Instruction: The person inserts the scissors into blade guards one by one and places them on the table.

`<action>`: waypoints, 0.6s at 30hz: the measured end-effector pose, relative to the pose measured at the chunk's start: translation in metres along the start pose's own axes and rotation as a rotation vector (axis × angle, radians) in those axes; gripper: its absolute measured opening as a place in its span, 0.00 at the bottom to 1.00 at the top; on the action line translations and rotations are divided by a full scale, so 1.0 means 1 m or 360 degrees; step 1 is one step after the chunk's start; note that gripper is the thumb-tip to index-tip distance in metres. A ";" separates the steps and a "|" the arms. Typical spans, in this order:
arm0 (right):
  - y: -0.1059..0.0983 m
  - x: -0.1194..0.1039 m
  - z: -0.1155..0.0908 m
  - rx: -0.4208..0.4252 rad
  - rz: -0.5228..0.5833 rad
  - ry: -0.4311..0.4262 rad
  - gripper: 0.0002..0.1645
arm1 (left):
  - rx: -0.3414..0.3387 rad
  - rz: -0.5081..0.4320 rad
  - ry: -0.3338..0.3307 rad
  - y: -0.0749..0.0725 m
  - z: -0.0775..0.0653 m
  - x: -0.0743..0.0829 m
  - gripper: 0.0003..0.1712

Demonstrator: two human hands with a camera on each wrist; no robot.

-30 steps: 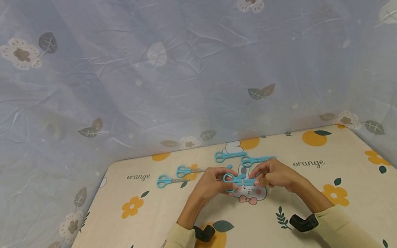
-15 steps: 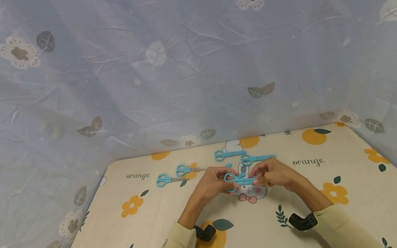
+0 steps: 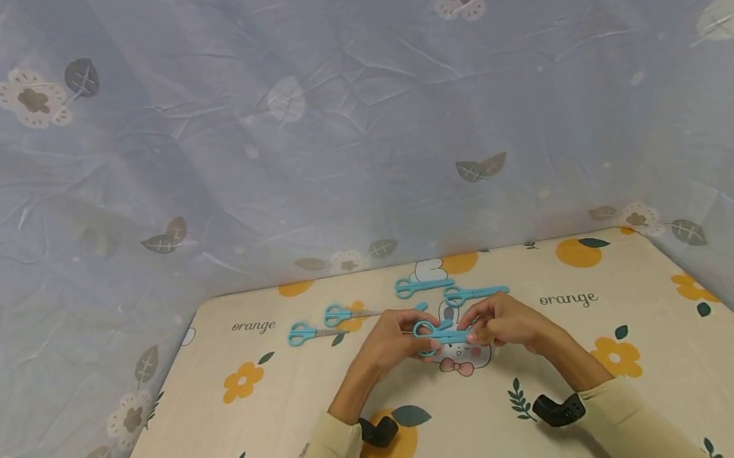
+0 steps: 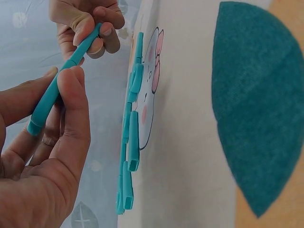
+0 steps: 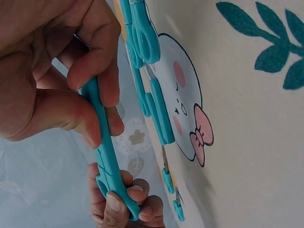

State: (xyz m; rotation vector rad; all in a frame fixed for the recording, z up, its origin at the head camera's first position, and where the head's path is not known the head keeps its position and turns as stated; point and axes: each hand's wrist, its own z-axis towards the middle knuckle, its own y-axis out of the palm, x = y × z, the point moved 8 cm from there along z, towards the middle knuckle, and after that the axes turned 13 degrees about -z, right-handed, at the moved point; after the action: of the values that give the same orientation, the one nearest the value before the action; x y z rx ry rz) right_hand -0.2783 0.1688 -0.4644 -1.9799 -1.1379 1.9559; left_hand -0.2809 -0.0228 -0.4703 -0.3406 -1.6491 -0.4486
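Note:
Above the table, my left hand (image 3: pixel 391 342) holds a pair of light-blue scissors (image 3: pixel 447 335) by the handles, with thumb and fingers on the loops. My right hand (image 3: pixel 509 322) pinches the matching blue blade cover (image 5: pixel 107 137) between thumb and fingers. In the right wrist view the cover meets the handle end, and the blades are hidden inside it. In the left wrist view the scissors (image 4: pixel 45 102) slant from one hand to the other. Just behind my left hand, a loose blue cover (image 3: pixel 421 306) shows partly on the table.
Two scissors with bare metal blades (image 3: pixel 346 314) lie left of my hands. Behind the hands lie two covered scissors, one farther back (image 3: pixel 432 284) and one beside the right hand (image 3: pixel 478 293). A patterned cloth (image 3: pixel 475 437) covers the table; a grey-blue curtain (image 3: pixel 357 146) stands behind.
One second ago a small gap showed between the cover and the scissors' handles. The right hand has pushed the cover left over the blades, closing that gap. The left hand has barely moved.

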 end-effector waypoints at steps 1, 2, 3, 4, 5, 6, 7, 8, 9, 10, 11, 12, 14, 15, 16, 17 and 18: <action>0.000 0.000 0.000 -0.0002 0.0000 0.0006 0.16 | -0.0001 0.0010 -0.0001 0.000 0.000 0.000 0.21; 0.000 0.001 0.000 -0.0004 0.0000 0.0011 0.16 | -0.0002 0.0019 -0.0001 0.000 0.000 0.000 0.21; 0.001 0.001 0.000 -0.0005 -0.0001 0.0015 0.16 | -0.0002 0.0022 0.0002 0.000 0.001 -0.001 0.21; 0.001 0.001 0.000 -0.0007 -0.0001 0.0019 0.16 | -0.0003 0.0026 0.0004 0.000 0.001 -0.001 0.21; 0.001 0.002 0.000 -0.0008 0.0000 0.0023 0.16 | -0.0002 0.0033 0.0004 0.000 0.001 -0.002 0.21; 0.001 0.003 0.000 -0.0009 0.0000 0.0025 0.16 | 0.0000 0.0036 0.0001 0.000 0.002 -0.002 0.21; 0.002 0.004 0.001 -0.0010 0.0000 0.0027 0.16 | 0.0001 0.0034 -0.0003 0.000 0.002 -0.003 0.20; 0.002 0.005 0.001 -0.0012 0.0002 0.0029 0.16 | 0.0003 0.0031 -0.0009 0.000 0.002 -0.004 0.20; 0.002 0.006 0.001 -0.0015 0.0004 0.0028 0.16 | 0.0006 0.0030 -0.0012 0.000 0.002 -0.004 0.20; 0.003 0.007 0.002 -0.0020 0.0009 0.0029 0.16 | 0.0009 0.0033 -0.0020 0.000 0.002 -0.005 0.20; 0.003 0.008 0.002 -0.0026 0.0011 0.0029 0.16 | 0.0014 0.0033 -0.0025 0.000 0.002 -0.005 0.20; 0.004 0.009 0.003 -0.0033 0.0015 0.0027 0.16 | 0.0017 0.0030 -0.0027 0.000 0.002 -0.006 0.20; 0.005 0.010 0.003 -0.0046 0.0025 0.0024 0.16 | 0.0023 0.0031 -0.0030 -0.001 0.002 -0.007 0.20; 0.005 0.011 0.003 -0.0052 0.0030 0.0019 0.17 | 0.0027 0.0033 -0.0033 -0.001 0.002 -0.007 0.20; 0.005 0.011 0.003 -0.0057 0.0036 0.0016 0.17 | 0.0031 0.0032 -0.0036 -0.001 0.002 -0.008 0.21; 0.006 0.011 0.003 -0.0061 0.0041 0.0011 0.17 | 0.0033 0.0031 -0.0038 -0.002 0.002 -0.008 0.21; 0.006 0.011 0.004 -0.0063 0.0049 0.0008 0.17 | 0.0034 0.0029 -0.0042 -0.002 0.002 -0.009 0.21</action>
State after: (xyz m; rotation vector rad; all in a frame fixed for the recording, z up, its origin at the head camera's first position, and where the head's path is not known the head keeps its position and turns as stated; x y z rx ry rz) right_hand -0.2805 0.1696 -0.4771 -2.0327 -1.1607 1.9563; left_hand -0.2826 -0.0232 -0.4793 -0.3465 -1.6740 -0.4138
